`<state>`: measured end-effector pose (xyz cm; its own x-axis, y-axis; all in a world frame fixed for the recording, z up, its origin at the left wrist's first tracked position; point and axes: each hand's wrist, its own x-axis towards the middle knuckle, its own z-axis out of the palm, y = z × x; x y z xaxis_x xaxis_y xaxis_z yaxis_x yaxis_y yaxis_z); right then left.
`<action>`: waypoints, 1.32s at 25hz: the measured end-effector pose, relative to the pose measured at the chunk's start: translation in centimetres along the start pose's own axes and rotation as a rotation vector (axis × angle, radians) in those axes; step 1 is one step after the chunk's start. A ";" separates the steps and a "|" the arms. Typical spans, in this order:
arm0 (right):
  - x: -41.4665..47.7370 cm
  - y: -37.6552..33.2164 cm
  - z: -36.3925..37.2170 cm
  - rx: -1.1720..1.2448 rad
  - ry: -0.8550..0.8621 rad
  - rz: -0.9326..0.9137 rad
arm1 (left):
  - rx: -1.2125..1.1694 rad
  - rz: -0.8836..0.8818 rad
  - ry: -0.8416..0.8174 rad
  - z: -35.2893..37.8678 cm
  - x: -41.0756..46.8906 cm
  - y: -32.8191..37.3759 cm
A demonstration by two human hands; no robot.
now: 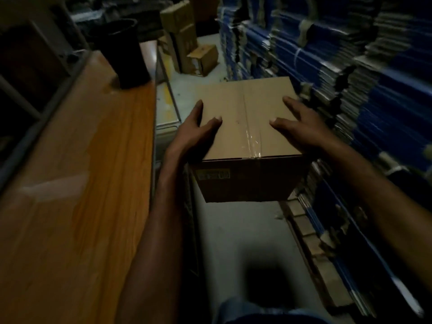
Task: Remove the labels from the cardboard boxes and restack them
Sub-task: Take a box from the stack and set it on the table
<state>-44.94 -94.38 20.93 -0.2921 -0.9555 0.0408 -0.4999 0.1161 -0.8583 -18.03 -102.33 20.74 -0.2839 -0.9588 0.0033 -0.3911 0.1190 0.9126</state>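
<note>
Two bare hands on one cardboard box (pixel 245 108) here, and it's dim and a bit smeary, so bear with me.

Closest in, a bit of blue denim (pixel 257 309) sits at the bottom of the view, with both forearms reaching out over the grey floor (pixel 233 242). The left hand (pixel 196 134) is on the box's left top edge. Its thumb lies flat on the lid and one finger runs straight along the side, while the other fingers are hidden down the left face. The right hand (pixel 301 127) is spread out flat on the right part of the lid, fingers straight and fanned toward the right edge. Neither hand is curled round anything, they're just pressing on the box from both sides.

The box is off the desk (pixel 81 183), just past its right edge and up over the floor. A small pale label (pixel 214 175) is on the near face, upper left, but the print is too blurry to read. Clear tape (pixel 253 141) runs down the lid seam.

A black bin (pixel 126 52) stands upright near the desk's far right corner. Stacks of blue flat-packed sheets (pixel 385 90) fill the right side. Way back on the floor, a small tipped box (pixel 203 58) sits beside a tall one (pixel 180 26).
</note>
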 end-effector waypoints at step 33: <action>53.1 -31.9 43.2 0.092 -1.298 -0.696 | 0.036 -0.647 1.298 -28.3 25.5 -4.7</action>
<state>-9.24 -160.51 28.34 0.9231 -0.3842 0.0152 -0.1633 -0.4277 -0.8890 1.39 -134.63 28.13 0.9177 -0.3969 -0.0184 -0.1680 -0.4295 0.8873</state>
